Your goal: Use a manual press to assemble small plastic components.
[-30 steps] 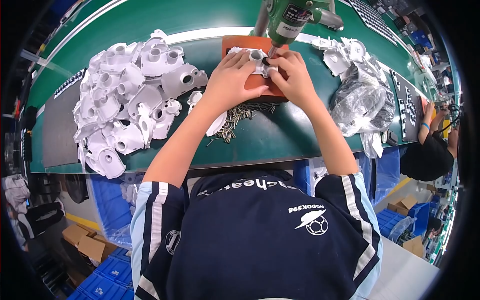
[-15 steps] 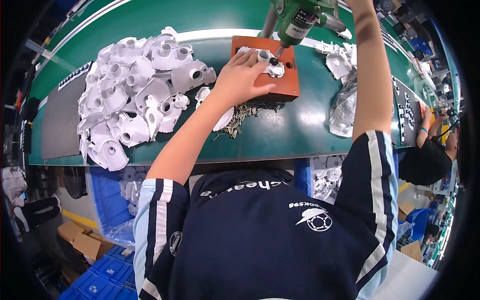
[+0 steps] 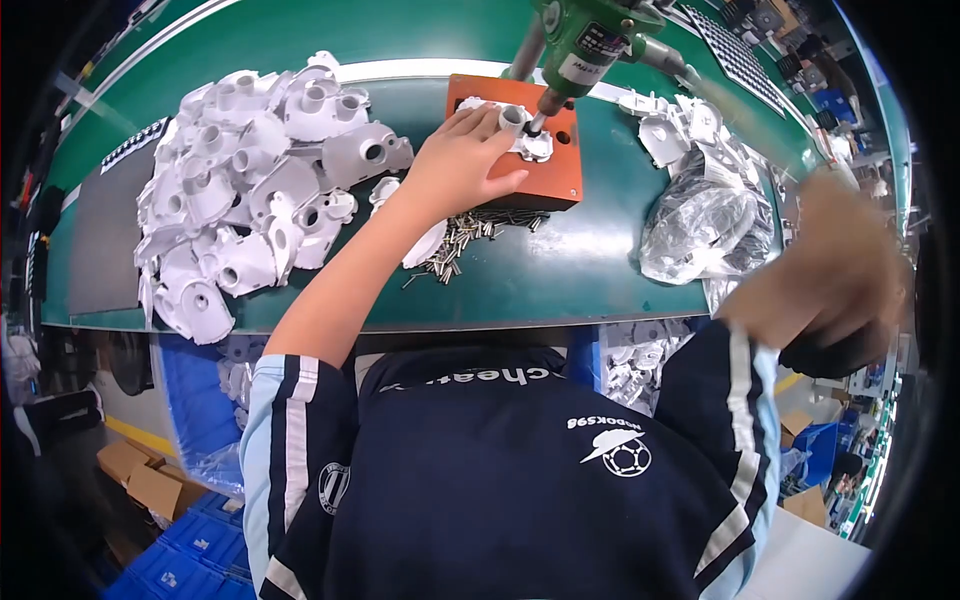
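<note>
Lying partly under left hand [image 3: 458, 163]: white part [image 3: 536, 148].

Print stands on two things. The green metal drill-like machine [image 3: 568, 28], over the far side of the green-topped workbench [image 3: 600, 265], bears a dark rectangular label [image 3: 602, 40] with pale print too small to read, and below it a white rectangular label [image 3: 582, 69] with blurred dark marks. The navy cloth shirt with white stripes [image 3: 480, 480], by the bench's near edge, shows large white lettering [image 3: 510, 377], upside down and partly lost in folds; a smaller white row of letters and digits [image 3: 604, 424] beside a white hat-and-ball emblem [image 3: 625, 458]; and a round white-edged badge [image 3: 334, 485], lettered small.
</note>
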Action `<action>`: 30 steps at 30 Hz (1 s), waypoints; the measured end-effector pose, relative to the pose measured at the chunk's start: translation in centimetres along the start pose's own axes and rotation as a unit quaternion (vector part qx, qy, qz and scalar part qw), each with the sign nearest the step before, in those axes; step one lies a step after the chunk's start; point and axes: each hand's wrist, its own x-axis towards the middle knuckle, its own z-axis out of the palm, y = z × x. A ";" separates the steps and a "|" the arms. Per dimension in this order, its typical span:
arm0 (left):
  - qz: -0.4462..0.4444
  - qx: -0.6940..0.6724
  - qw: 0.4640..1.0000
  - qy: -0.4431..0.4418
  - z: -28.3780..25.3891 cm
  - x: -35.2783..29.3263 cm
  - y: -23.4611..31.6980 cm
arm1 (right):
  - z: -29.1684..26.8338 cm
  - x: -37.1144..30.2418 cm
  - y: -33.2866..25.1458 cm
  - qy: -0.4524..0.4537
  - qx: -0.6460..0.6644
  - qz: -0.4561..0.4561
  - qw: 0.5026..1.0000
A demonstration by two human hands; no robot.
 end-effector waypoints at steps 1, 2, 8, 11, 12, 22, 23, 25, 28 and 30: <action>0.027 -0.019 0.999 0.001 0.3 0.8 0.3 | 4.7 2.1 -2.6 0.149 0.275 -0.038 0.949; 0.036 -0.035 0.999 -0.002 0.7 1.2 0.4 | 6.9 3.5 -4.6 0.073 0.321 0.051 0.943; -0.015 -0.062 0.998 0.007 0.8 1.7 0.3 | 9.7 3.1 -4.9 0.243 0.348 0.056 0.904; -0.201 -0.194 0.945 -0.167 -2.6 3.7 0.8 | 8.6 1.0 -2.7 0.437 0.464 0.035 0.770; -0.201 -0.193 0.946 -0.167 -2.0 4.0 0.4 | 7.3 0.1 -0.3 0.435 0.134 0.201 0.867; -0.003 0.010 0.983 -0.186 -3.2 8.0 -0.6 | 17.7 3.0 18.3 -0.522 -0.563 -0.453 -0.453; -0.003 0.010 0.983 -0.184 -3.2 8.0 -0.9 | 19.0 1.8 17.5 -0.522 -0.563 -0.453 -0.454; -0.025 0.071 0.986 -0.146 -3.6 8.1 -2.5 | 21.5 -0.4 14.6 -0.471 -0.323 -0.544 -0.615; -0.067 0.113 0.980 -0.152 -3.5 9.5 -4.9 | 28.6 -2.9 12.9 -0.220 -0.027 -0.679 -0.700; -0.105 0.126 0.977 -0.137 -3.6 10.0 -6.9 | 29.9 -2.0 10.3 -0.155 0.030 -0.702 -0.695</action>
